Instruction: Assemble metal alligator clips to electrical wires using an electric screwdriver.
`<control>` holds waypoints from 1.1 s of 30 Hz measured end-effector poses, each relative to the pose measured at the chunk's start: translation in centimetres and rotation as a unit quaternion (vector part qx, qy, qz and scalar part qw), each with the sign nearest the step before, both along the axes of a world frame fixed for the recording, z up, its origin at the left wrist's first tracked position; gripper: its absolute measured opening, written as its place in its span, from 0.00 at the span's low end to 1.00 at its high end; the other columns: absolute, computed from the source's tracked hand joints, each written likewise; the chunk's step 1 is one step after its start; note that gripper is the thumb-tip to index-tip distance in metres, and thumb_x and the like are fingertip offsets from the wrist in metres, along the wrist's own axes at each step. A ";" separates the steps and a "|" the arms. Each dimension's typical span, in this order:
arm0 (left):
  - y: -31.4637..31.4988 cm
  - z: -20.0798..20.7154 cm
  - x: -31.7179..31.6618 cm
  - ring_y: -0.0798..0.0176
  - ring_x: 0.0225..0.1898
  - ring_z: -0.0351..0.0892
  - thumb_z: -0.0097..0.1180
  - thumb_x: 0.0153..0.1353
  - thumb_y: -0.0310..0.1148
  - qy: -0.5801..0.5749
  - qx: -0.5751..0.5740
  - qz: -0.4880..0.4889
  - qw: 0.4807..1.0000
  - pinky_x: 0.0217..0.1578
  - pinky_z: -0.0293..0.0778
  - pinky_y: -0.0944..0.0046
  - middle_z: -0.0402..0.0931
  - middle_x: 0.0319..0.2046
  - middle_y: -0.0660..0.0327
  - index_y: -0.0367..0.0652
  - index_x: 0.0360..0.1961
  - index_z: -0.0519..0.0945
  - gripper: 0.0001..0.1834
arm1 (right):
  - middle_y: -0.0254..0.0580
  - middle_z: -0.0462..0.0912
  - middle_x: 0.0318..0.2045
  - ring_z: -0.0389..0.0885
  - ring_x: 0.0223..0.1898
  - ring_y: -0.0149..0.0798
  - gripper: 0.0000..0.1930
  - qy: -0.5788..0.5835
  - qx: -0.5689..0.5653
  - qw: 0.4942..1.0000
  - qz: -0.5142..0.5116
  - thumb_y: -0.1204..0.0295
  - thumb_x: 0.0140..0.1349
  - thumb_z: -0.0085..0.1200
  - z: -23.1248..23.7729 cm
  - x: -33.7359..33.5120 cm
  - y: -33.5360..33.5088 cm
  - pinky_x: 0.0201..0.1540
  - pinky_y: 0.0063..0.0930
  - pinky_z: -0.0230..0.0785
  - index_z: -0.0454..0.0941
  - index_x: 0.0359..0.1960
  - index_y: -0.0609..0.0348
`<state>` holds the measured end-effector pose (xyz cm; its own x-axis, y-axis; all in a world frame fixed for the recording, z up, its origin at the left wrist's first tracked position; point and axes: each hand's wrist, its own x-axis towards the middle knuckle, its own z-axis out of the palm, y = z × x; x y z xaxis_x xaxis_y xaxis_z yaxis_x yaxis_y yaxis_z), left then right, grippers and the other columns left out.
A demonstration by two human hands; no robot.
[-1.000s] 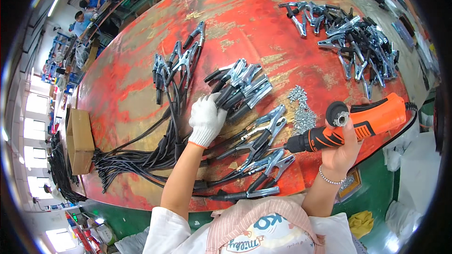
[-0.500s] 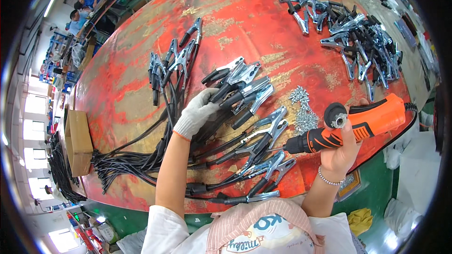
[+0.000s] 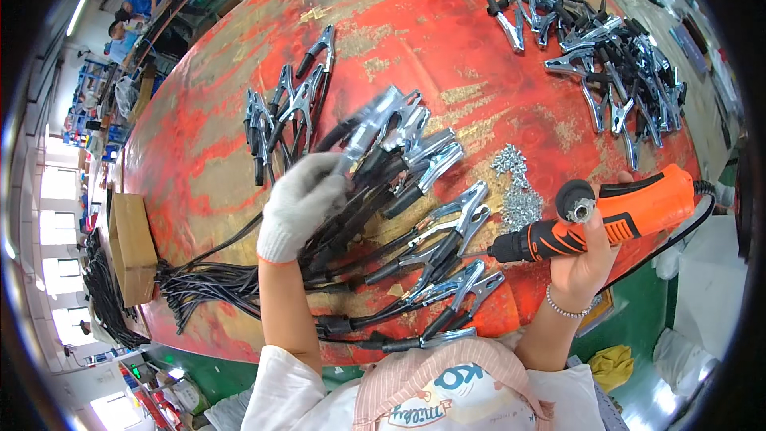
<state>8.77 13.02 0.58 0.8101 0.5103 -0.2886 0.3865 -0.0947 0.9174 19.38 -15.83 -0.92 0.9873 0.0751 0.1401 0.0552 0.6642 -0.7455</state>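
Observation:
My left hand (image 3: 302,206), in a white knitted glove, is closed on the lower end of a silver spring clamp (image 3: 369,129) with a black handle. Both are smeared by motion, and the exact grip is partly hidden. Under and beside this clamp lie more clamps (image 3: 435,164) on black cables (image 3: 215,283). My bare right hand (image 3: 586,259) grips an orange and black electric screwdriver (image 3: 638,206), its tip pointing left. Just below the tip, several cabled clamps (image 3: 463,287) lie near the table's front edge. A pile of small screws (image 3: 517,195) sits beyond the screwdriver.
A heap of loose clamps (image 3: 614,72) covers the far right of the worn red table (image 3: 239,56). More cabled clamps (image 3: 291,104) lie at the left. A cardboard box (image 3: 133,243) stands at the left edge. The screwdriver's cord (image 3: 678,231) hangs off the right side.
My left hand has drawn back to the left and toward me, and a clamp now tilts up beside its fingers. My right hand keeps the screwdriver in nearly the same place.

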 end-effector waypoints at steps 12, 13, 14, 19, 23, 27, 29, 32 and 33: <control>-5.2 2.0 -7.5 0.67 0.21 0.73 0.52 0.57 0.27 -0.196 -0.266 0.147 0.932 0.20 0.71 0.69 0.75 0.28 0.52 0.31 0.53 0.62 0.23 | 0.42 0.80 0.34 0.80 0.36 0.34 0.30 0.000 -0.006 0.973 0.230 0.85 0.50 0.59 1.1 -5.9 8.8 0.44 0.30 0.73 0.59 0.55 0.60; -5.2 1.8 -7.9 0.67 0.22 0.74 0.54 0.58 0.29 -0.202 -0.272 0.147 0.929 0.21 0.71 0.70 0.75 0.30 0.53 0.31 0.56 0.61 0.27 | 0.43 0.80 0.34 0.80 0.35 0.33 0.28 0.041 0.003 0.960 0.277 0.85 0.50 0.59 1.7 -6.5 10.4 0.42 0.26 0.74 0.61 0.52 0.61; -5.1 2.0 -8.2 0.68 0.23 0.75 0.55 0.57 0.30 -0.213 -0.274 0.142 0.927 0.21 0.71 0.71 0.76 0.31 0.54 0.31 0.58 0.60 0.29 | 0.42 0.80 0.34 0.80 0.35 0.32 0.27 0.014 -0.019 0.957 0.288 0.85 0.50 0.59 1.7 -6.9 11.7 0.41 0.25 0.74 0.61 0.52 0.61; -4.5 3.2 -10.0 0.70 0.23 0.75 0.57 0.57 0.31 -0.246 -0.299 0.119 0.914 0.21 0.70 0.74 0.77 0.32 0.57 0.33 0.61 0.59 0.32 | 0.39 0.79 0.35 0.79 0.38 0.30 0.27 -0.044 -0.089 0.954 0.284 0.84 0.51 0.60 1.3 -8.0 14.8 0.43 0.25 0.72 0.62 0.52 0.60; -4.1 3.9 -10.8 0.71 0.21 0.75 0.58 0.57 0.32 -0.226 -0.311 0.069 0.921 0.20 0.69 0.76 0.77 0.30 0.58 0.36 0.61 0.59 0.33 | 0.39 0.79 0.36 0.79 0.39 0.30 0.27 -0.056 -0.105 0.951 0.287 0.84 0.51 0.59 1.9 -8.7 15.4 0.43 0.24 0.72 0.62 0.52 0.60; -4.0 4.3 -10.9 0.73 0.21 0.74 0.58 0.56 0.33 -0.197 -0.328 0.040 0.923 0.19 0.68 0.77 0.77 0.29 0.59 0.39 0.62 0.60 0.33 | 0.40 0.80 0.35 0.80 0.38 0.30 0.27 -0.067 -0.089 0.954 0.278 0.84 0.50 0.60 2.0 -9.3 15.6 0.42 0.24 0.73 0.62 0.51 0.61; -4.1 4.0 -10.8 0.73 0.20 0.72 0.57 0.56 0.32 -0.192 -0.331 0.042 0.923 0.18 0.65 0.77 0.76 0.28 0.60 0.39 0.61 0.60 0.32 | 0.40 0.81 0.32 0.80 0.35 0.28 0.25 -0.057 -0.080 0.958 0.269 0.83 0.50 0.61 2.1 -9.4 15.9 0.39 0.22 0.74 0.64 0.49 0.62; -4.1 4.0 -10.5 0.72 0.18 0.71 0.57 0.56 0.31 -0.195 -0.345 0.025 0.918 0.17 0.63 0.77 0.75 0.26 0.60 0.39 0.62 0.59 0.33 | 0.40 0.80 0.35 0.80 0.37 0.31 0.27 -0.062 -0.093 0.951 0.290 0.84 0.50 0.60 1.7 -8.9 15.5 0.40 0.24 0.74 0.62 0.52 0.60; -3.9 3.9 -10.5 0.72 0.18 0.70 0.56 0.56 0.30 -0.198 -0.348 0.018 0.916 0.17 0.63 0.76 0.74 0.26 0.60 0.39 0.62 0.59 0.33 | 0.40 0.79 0.36 0.80 0.38 0.32 0.28 -0.072 -0.101 0.946 0.299 0.85 0.50 0.59 1.4 -8.6 15.4 0.41 0.25 0.75 0.62 0.53 0.59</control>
<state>-1.72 9.09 4.49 0.9075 0.3434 -0.2419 0.0021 0.5722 0.8201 10.81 -0.39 0.50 0.7319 0.6537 0.1922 -0.1748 0.4529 -0.8743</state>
